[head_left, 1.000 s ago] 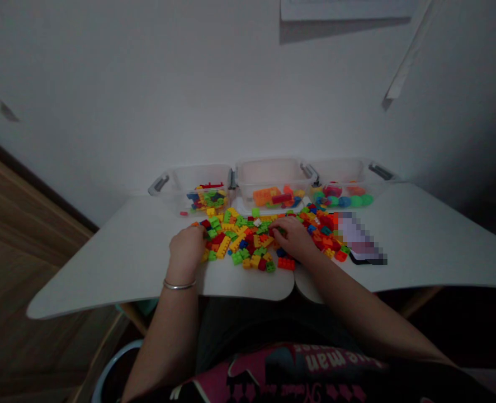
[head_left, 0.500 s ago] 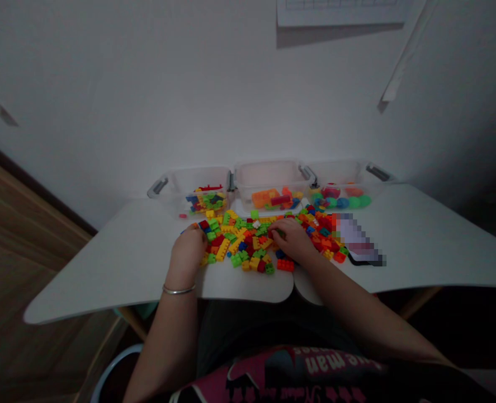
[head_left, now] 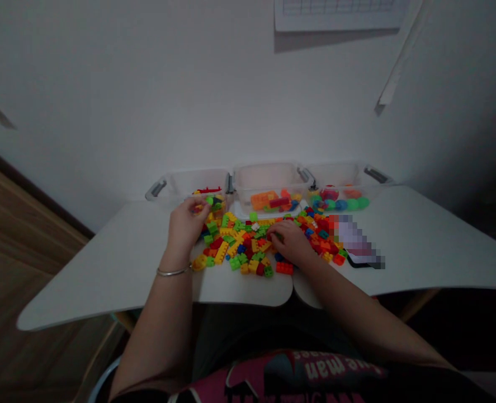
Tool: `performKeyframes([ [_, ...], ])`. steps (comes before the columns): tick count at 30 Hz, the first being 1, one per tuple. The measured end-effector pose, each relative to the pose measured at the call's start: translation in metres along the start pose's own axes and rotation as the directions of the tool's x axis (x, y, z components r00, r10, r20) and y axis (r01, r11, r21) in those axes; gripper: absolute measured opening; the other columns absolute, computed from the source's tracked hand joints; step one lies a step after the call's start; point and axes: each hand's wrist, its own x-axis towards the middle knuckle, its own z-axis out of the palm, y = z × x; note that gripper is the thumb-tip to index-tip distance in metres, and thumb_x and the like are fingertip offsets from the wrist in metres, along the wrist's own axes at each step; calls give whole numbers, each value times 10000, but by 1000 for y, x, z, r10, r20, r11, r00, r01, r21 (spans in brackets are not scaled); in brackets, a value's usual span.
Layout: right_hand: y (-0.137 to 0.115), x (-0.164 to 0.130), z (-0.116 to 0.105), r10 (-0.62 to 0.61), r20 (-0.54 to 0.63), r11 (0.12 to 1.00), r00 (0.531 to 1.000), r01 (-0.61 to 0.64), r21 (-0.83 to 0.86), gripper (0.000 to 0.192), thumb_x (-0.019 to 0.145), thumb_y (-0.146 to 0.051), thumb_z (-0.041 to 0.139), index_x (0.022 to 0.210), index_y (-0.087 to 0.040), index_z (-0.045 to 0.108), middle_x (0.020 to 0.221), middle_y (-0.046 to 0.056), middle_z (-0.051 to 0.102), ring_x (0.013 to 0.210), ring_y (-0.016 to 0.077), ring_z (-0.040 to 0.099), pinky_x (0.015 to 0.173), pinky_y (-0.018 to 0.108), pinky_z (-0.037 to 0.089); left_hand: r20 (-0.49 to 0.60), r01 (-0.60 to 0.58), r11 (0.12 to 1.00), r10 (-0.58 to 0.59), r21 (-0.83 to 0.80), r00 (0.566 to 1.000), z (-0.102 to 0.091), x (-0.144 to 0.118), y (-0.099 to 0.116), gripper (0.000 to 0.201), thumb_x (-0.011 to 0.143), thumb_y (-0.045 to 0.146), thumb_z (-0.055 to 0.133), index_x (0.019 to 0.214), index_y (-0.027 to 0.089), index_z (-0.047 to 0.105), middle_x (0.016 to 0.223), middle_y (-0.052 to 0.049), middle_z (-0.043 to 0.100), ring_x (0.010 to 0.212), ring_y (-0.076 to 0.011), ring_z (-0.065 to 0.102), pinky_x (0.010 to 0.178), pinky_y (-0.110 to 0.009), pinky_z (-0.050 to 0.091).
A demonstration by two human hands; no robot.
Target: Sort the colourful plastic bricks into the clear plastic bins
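Note:
My left hand (head_left: pixel 185 226), with a silver bangle at the wrist, is raised at the front of the left clear plastic box (head_left: pixel 176 196). Its thumb and fingers are pinched together, and a small green building block (head_left: pixel 209 200) shows at the fingertips. My right hand (head_left: pixel 292 239) rests on the right part of a spread pile of building blocks (head_left: pixel 237 243) in yellow, green, red, orange and blue. The fingers of this hand are curled in and closed; what they hold, if anything, is hidden.
The middle clear box (head_left: pixel 268 182) holds larger orange and red blocks, the right clear box (head_left: pixel 335 182) round green and blue pieces. All stand against the wall. A phone-like, pixelated object (head_left: pixel 359 240) lies right of the pile. The white table (head_left: pixel 239 291) has a seam at its front.
My left hand has lifted from the left side of the pile and moved forward to the left box, uncovering a round yellow piece. My right hand has stayed about where it was.

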Motion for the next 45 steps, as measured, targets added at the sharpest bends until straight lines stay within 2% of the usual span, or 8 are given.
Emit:
performKeyframes([
  [5, 2, 0, 1, 9, -9, 1000, 1000, -9, 9, 147, 879, -160, 526, 873, -206, 666, 944, 67, 714, 946, 223, 602, 908, 385, 447, -167, -68, 994, 53, -87, 985, 8, 38, 10, 178, 826, 290, 572, 940, 173, 642, 1094, -63, 720, 1028, -206, 661, 962, -340, 488],
  [11, -2, 0, -2, 28, 26, 1000, 999, -28, -2, 153, 880, -152, 528, 831, -207, 662, 915, 68, 699, 936, 226, 591, 894, 385, 449, -99, -61, 989, 47, -138, 994, 26, 57, 0, 424, 799, 251, 582, 1215, 173, 617, 1183, -98, 661, 877, -157, 668, 851, -304, 529],
  [14, -1, 0, -2, 22, 15, 1000, 1000, -22, -3, 154, 880, -151, 526, 842, -205, 666, 920, 71, 701, 936, 225, 589, 895, 385, 454, -60, -68, 998, 68, -5, 996, 31, 57, -2, 353, 831, 303, 562, 1138, 183, 689, 1180, -102, 677, 975, -202, 660, 1017, -409, 447],
  [18, 1, -1, 0, 6, 7, 1000, 1000, -6, -4, 153, 880, -157, 527, 853, -205, 670, 921, 71, 708, 932, 223, 597, 896, 382, 459, 1, -72, 967, 74, 244, 997, 34, 55, 0, 372, 892, 404, 483, 1141, 255, 716, 1135, -89, 725, 1119, -288, 619, 1156, -590, 161],
  [25, 3, -1, 2, 18, -2, 1000, 1000, -18, -1, 156, 879, -161, 535, 851, -204, 683, 915, 73, 715, 913, 225, 601, 898, 395, 460, 90, -127, 853, 95, 506, 991, 36, 47, 6, 537, 935, 370, 285, 1008, 134, 761, 1063, -188, 729, 1076, -325, 621, 1061, -519, 289],
  [32, 1, -2, 0, 34, 14, 999, 999, -34, -2, 167, 889, -169, 530, 830, -217, 679, 891, 66, 706, 919, 224, 596, 884, 387, 462, 82, -130, 969, 115, 209, 990, 24, 51, 1, 422, 919, 362, 384, 1151, 240, 714, 1165, -78, 721, 1123, -271, 612, 1125, -514, 252],
  [38, 1, -1, -2, 34, 44, 999, 998, -33, -11, 176, 901, -177, 518, 827, -203, 676, 887, 75, 701, 927, 224, 594, 892, 390, 456, 41, -212, 961, 208, 179, 977, -7, 23, 14, 362, 882, 321, 462, 1100, 178, 713, 1134, -81, 720, 1100, -246, 615, 1036, -375, 401],
  [45, 0, -1, -2, 37, 34, 999, 999, -36, -25, 174, 904, -185, 524, 827, -196, 680, 894, 76, 713, 916, 229, 599, 886, 392, 456, 339, -124, 902, -26, 413, 941, -23, -40, -10, 307, 858, 389, 529, 1018, 208, 718, 1040, -105, 699, 961, -260, 652, 894, -350, 489],
])
